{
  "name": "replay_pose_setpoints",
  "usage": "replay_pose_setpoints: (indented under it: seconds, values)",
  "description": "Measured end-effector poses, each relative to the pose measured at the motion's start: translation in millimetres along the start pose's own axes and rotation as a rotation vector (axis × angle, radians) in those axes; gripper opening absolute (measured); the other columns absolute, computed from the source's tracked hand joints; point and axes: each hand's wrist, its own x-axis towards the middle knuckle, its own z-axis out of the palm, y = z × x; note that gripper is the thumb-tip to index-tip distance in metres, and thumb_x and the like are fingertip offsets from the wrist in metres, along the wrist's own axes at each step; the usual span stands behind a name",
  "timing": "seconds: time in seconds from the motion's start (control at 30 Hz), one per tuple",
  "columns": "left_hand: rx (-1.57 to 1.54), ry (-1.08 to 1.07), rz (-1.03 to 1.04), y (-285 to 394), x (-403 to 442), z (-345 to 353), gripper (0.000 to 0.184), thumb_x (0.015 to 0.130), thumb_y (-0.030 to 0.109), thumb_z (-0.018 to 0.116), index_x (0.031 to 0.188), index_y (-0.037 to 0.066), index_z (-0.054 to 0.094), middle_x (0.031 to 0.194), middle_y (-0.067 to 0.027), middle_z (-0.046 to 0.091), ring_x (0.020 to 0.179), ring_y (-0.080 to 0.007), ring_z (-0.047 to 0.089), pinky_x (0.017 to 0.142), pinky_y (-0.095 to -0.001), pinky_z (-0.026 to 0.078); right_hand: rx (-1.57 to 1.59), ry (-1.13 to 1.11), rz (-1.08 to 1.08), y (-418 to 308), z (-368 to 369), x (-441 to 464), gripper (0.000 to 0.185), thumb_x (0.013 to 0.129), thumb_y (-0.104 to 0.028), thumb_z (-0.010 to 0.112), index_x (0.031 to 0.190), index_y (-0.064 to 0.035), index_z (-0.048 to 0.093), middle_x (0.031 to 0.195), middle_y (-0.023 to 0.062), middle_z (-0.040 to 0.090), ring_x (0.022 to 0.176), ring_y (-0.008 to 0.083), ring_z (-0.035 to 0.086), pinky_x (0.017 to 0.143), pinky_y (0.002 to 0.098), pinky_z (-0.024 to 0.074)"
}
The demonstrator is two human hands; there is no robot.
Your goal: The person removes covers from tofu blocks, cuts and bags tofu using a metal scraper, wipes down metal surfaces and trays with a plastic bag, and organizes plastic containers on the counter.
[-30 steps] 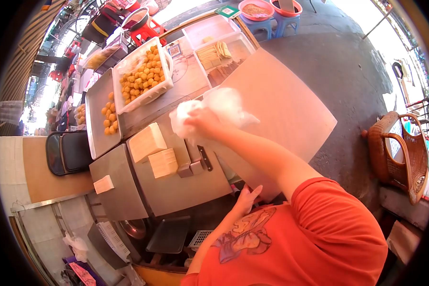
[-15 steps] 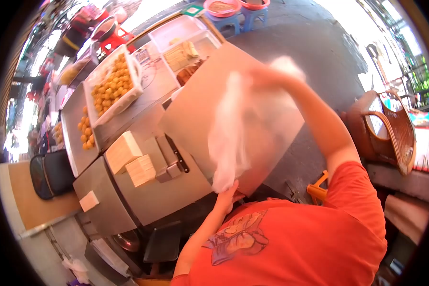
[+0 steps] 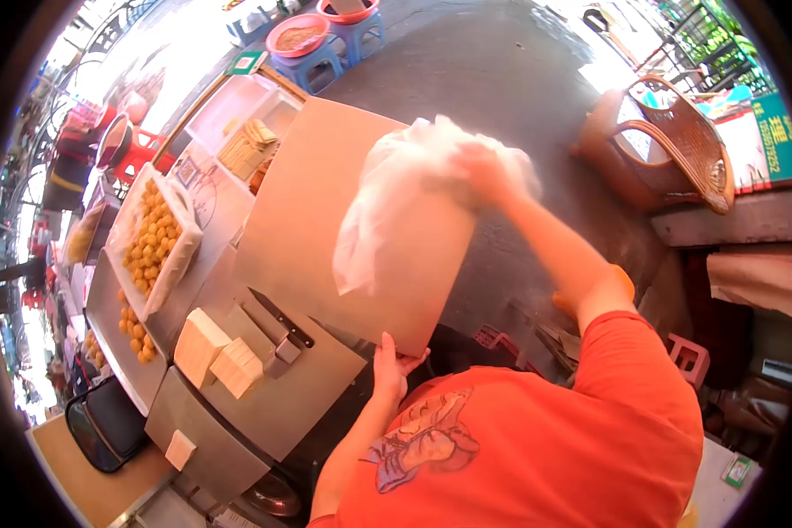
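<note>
A thin, crumpled white cloth (image 3: 370, 207) is bunched in my right hand (image 3: 484, 172), which is blurred by motion. It trails across the upper face of a large flat beige board (image 3: 312, 220). My left hand (image 3: 392, 370) grips that board at its near edge, some fingers hidden beneath. Left of the board, a knife with a black handle (image 3: 299, 332) lies by a small grey metal block (image 3: 283, 354). Two pale layered blocks (image 3: 201, 343) sit beside these on the metal counter (image 3: 304, 400).
Round golden balls (image 3: 150, 233) fill a white tray (image 3: 180, 251), with several more on the metal surface beside it. Stacked yellowish slices (image 3: 248, 148) lie in a clear container beyond. A brown wicker chair (image 3: 678, 150) stands right; blue stools (image 3: 308, 66) hold red basins at the back.
The view has shifted, so the counter sits further left. The cloth, stretched between both hands before, is now bunched in my right hand. My left hand has let go of it and holds the board's edge.
</note>
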Motion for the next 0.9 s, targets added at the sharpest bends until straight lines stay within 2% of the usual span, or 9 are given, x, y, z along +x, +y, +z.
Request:
replay_pose_setpoints:
  seconds: [0.3,0.33,0.43,0.47,0.5,0.53,0.57,0.73,0.9]
  values:
    - [-0.127,-0.137,-0.051,3.6,-6.3,-7.3,0.042,0.091,0.037,0.044,0.117,0.003,0.044,0.105,-0.0154,0.056,0.088,-0.0243,0.060,0.075,-0.0348,0.052,0.398,0.000,-0.127,-187.8,9.8,-138.3,0.019,0.066,-0.007,0.061,0.084,-0.0102,0.066,0.093,0.0151,0.061,0.085,0.0332,0.058,0.076,0.0424,0.0473]
    - [-0.205,-0.165,-0.050,4.5,-8.2,-10.4,0.039,0.090,0.033,0.048,0.117,0.004,0.044,0.103,-0.0150,0.056,0.087,-0.0222,0.060,0.072,-0.0330,0.052,0.507,-0.182,-0.049,-204.6,13.2,-158.7,0.026,0.068,-0.003,0.058,0.091,-0.0103,0.066,0.093,0.0146,0.061,0.090,0.0324,0.056,0.082,0.0408,0.0453]
    - [0.938,-0.186,0.262,12.1,-15.1,-22.9,0.050,0.081,0.027,0.061,0.123,0.007,0.042,0.112,-0.0113,0.053,0.098,-0.0233,0.054,0.080,-0.0391,0.047,0.859,-0.884,0.210,-222.0,8.5,-173.8,0.034,0.071,-0.002,0.052,0.102,-0.0074,0.063,0.100,0.0134,0.061,0.098,0.0272,0.054,0.087,0.0365,0.0417]
    - [0.730,-0.213,0.216,14.9,-19.6,-25.3,0.053,0.081,0.030,0.059,0.125,0.007,0.041,0.115,-0.0117,0.051,0.102,-0.0249,0.052,0.082,-0.0411,0.045,0.732,-1.046,0.217,-214.8,-10.9,-146.8,0.034,0.071,-0.004,0.053,0.104,-0.0070,0.062,0.103,0.0138,0.061,0.100,0.0265,0.054,0.087,0.0361,0.0416]
    - [0.521,-0.233,0.168,17.4,-24.4,-28.0,0.056,0.081,0.034,0.058,0.127,0.008,0.040,0.119,-0.0120,0.050,0.106,-0.0266,0.050,0.085,-0.0432,0.044,0.794,-0.930,0.101,-198.6,-17.4,-121.3,0.024,0.073,-0.010,0.053,0.094,-0.0039,0.060,0.088,0.0142,0.062,0.086,0.0271,0.058,0.079,0.0375,0.0440]
    - [-0.281,-0.246,-0.023,17.8,-32.6,-29.3,0.058,0.084,0.043,0.051,0.128,0.009,0.039,0.124,-0.0141,0.047,0.110,-0.0295,0.049,0.087,-0.0453,0.043,0.600,-0.868,0.166,-186.0,-32.2,-87.7,0.028,0.074,-0.014,0.057,0.100,-0.0044,0.060,0.094,0.0146,0.062,0.089,0.0268,0.058,0.080,0.0380,0.0444]
    - [-0.286,-0.167,-0.102,6.7,-17.4,-57.0,0.062,0.085,0.052,0.038,0.130,0.010,0.037,0.131,-0.0158,0.042,0.115,-0.0346,0.044,0.092,-0.0485,0.039,0.412,-0.448,0.029,-167.3,-31.1,-68.6,0.033,0.075,-0.019,0.059,0.106,-0.0078,0.059,0.101,0.0135,0.062,0.092,0.0267,0.059,0.079,0.0382,0.0446]
    - [-0.351,-0.260,-0.004,23.5,-32.3,-47.4,0.058,0.087,0.047,0.035,0.127,0.005,0.037,0.131,-0.0193,0.038,0.123,-0.0361,0.034,0.100,-0.0532,0.028,0.116,0.292,0.287,-90.6,16.0,66.9,0.022,0.079,-0.012,0.051,0.097,-0.0093,0.063,0.109,0.0088,0.059,0.101,0.0258,0.055,0.087,0.0373,0.0417]
    - [-0.510,-0.303,-0.004,33.9,-32.2,-37.2,0.073,0.084,0.061,0.033,0.124,0.000,0.039,0.128,-0.0246,0.040,0.122,-0.0383,0.034,0.101,-0.0504,0.027,-0.044,0.097,0.113,-113.7,79.5,50.7,0.020,0.075,-0.014,0.053,0.093,-0.0145,0.062,0.105,0.0081,0.059,0.100,0.0283,0.053,0.085,0.0402,0.0415]
